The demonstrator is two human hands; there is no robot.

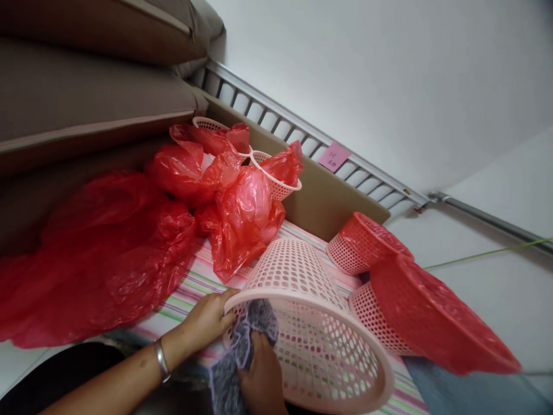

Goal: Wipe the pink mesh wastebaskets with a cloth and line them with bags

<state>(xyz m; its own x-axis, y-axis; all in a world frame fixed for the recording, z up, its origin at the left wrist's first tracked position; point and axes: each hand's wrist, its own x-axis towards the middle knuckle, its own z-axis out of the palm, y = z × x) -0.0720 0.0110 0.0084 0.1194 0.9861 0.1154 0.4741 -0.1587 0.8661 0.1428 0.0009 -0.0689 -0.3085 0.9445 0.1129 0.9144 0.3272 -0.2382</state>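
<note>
A pale pink perforated plastic basket (298, 262) lies tipped on its side on a striped cloth, its mouth toward me. My left hand (207, 320) grips the left part of its rim, the thumb and fingers closed round the edge. Inside the mouth, my right hand (261, 372) presses a grey cleaning cloth (261, 317) with a lilac edge against the basket's inner wall. Part of the cloth hangs down out of the basket. The right fingers are partly hidden by the cloth.
Several red plastic bags (246, 213) lie behind and left, some around other pink baskets (280, 187). Two baskets lined with red bags (415, 311) stand at right. Brown cushions (95, 104) rise at left. A metal rail (268, 109) with a pink note (334, 156) runs along the wall.
</note>
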